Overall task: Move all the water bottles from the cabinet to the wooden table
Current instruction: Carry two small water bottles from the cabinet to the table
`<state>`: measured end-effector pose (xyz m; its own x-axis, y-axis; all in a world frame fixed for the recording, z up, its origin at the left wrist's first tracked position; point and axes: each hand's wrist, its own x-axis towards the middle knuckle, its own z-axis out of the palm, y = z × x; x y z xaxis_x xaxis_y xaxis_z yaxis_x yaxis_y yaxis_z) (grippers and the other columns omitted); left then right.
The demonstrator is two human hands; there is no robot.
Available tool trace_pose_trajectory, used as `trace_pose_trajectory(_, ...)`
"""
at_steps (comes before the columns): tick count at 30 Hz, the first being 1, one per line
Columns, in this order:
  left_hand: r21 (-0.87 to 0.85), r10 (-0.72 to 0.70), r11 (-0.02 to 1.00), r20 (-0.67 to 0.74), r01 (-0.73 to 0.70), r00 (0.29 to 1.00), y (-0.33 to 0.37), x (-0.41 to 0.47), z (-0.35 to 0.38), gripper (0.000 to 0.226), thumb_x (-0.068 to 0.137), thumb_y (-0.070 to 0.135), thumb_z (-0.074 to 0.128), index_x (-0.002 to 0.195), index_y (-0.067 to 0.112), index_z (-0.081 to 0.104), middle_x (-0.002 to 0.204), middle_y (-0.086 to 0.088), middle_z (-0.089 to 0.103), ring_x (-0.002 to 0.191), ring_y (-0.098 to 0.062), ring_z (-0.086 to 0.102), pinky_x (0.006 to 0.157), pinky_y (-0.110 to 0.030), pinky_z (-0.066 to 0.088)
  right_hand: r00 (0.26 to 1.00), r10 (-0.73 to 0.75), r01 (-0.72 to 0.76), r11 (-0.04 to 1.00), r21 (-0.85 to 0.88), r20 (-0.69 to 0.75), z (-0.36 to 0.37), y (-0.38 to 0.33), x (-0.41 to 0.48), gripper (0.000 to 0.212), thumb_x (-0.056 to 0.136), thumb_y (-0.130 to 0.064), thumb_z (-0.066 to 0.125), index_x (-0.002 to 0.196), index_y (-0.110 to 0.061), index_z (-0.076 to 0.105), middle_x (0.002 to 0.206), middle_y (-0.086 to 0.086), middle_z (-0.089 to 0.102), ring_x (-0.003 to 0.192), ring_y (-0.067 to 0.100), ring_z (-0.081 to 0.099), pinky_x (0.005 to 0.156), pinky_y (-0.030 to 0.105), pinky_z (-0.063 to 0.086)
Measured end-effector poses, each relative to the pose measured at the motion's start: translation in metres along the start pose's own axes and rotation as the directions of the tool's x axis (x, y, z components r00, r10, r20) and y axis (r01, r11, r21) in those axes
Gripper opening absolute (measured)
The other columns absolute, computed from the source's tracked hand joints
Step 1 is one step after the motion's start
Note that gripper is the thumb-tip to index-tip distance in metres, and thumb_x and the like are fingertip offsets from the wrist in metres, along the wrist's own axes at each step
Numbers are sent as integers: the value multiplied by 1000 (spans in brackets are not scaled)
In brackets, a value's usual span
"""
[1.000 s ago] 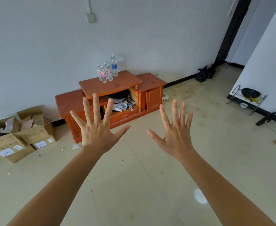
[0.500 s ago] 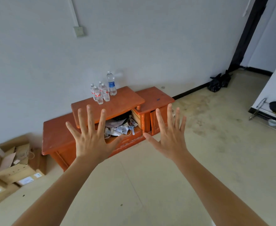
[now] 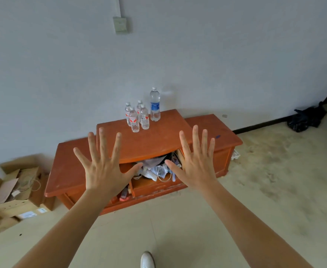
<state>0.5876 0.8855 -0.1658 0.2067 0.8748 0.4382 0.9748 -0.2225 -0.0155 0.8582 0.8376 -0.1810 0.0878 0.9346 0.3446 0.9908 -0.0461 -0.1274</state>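
Note:
A low orange wooden cabinet (image 3: 155,140) stands against the white wall. On the back of its raised middle top stand several clear water bottles: a cluster of small red-labelled ones (image 3: 137,117) and a taller blue-labelled bottle (image 3: 155,104) to their right. My left hand (image 3: 105,167) and my right hand (image 3: 195,163) are held out in front of me, palms forward, fingers spread wide, holding nothing. Both hands are in the air short of the cabinet, apart from the bottles.
The cabinet's open middle shelf holds crumpled papers and cords (image 3: 157,169). Open cardboard boxes (image 3: 14,190) lie on the floor at the left. A black bag (image 3: 307,118) sits by the wall at the right. My white shoe (image 3: 147,259) shows at the bottom.
The view has come closer to the cabinet, which now looks larger and more central. Both hands stay spread and empty, now overlapping the cabinet's front.

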Motion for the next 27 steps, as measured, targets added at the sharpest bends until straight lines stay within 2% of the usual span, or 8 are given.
trace_pose_trajectory(4, -30, -23, 999, 62, 25, 998, -14, 88, 48, 110, 80, 93, 23, 161, 25, -4, 168, -15, -14, 153, -40, -13, 111, -80, 9, 998, -48, 50, 997, -60, 34, 32, -2, 103, 97, 91, -86, 22, 162, -31, -15, 168, 15, -24, 153, 44, -19, 121, 68, -2)
trace_pose_trajectory(7, -6, -13, 1000, 88, 14, 996, -26, 155, 79, 107, 80, 94, 17, 161, 26, -5, 167, -14, -18, 153, -40, -16, 113, -78, 5, 997, -61, 64, 994, -89, 41, 47, -2, 177, 96, 92, -86, 22, 162, -31, -13, 168, 17, -21, 154, 45, -17, 121, 70, 0)
trace_pose_trajectory(11, -3, -11, 1000, 141, 11, 990, -34, 228, 117, 103, 81, 94, 9, 158, 30, -16, 164, -12, -27, 152, -38, -22, 116, -73, -3, 997, -21, 26, 998, -63, 70, 75, 1, 247, 96, 91, -86, 22, 162, -32, -13, 168, 15, -24, 154, 44, -19, 122, 67, -6)
trace_pose_trajectory(15, -69, -6, 997, 207, 20, 978, -39, 276, 175, 96, 86, 88, 7, 159, 30, -15, 164, -10, -30, 152, -33, -24, 118, -70, -4, 994, -18, 19, 1000, -6, 106, 130, 15, 300, 92, 94, -83, 23, 163, -32, -12, 167, 12, -29, 153, 40, -23, 123, 65, -4)
trace_pose_trajectory(20, -67, -79, 992, 341, 108, 937, -37, 318, 255, 82, 95, 77, 9, 159, 31, -14, 165, -10, -27, 153, -33, -22, 119, -68, -1, 982, -46, 36, 998, 60, 181, 216, 34, 370, 90, 95, -81, 24, 163, -32, -11, 167, 12, -27, 154, 40, -20, 124, 63, -3)
trace_pose_trajectory(23, -59, -96, 989, 425, 133, 900, -38, 341, 294, 82, 95, 75, 14, 159, 32, -15, 164, -8, -28, 153, -33, -21, 120, -67, -1, 972, -58, 30, 992, 122, 229, 260, 41, 409, 91, 95, -82, 23, 162, -33, -14, 167, 11, -27, 154, 40, -19, 124, 62, -2)
trace_pose_trajectory(27, -104, -164, 962, 524, 254, 836, -36, 397, 344, 84, 95, 72, 20, 157, 32, -21, 164, -4, -29, 154, -30, -18, 121, -64, 2, 952, -83, 11, 971, 239, 293, 319, 55, 472, 94, 94, -82, 26, 159, -34, -21, 166, 7, -30, 155, 38, -18, 125, 58, -1)
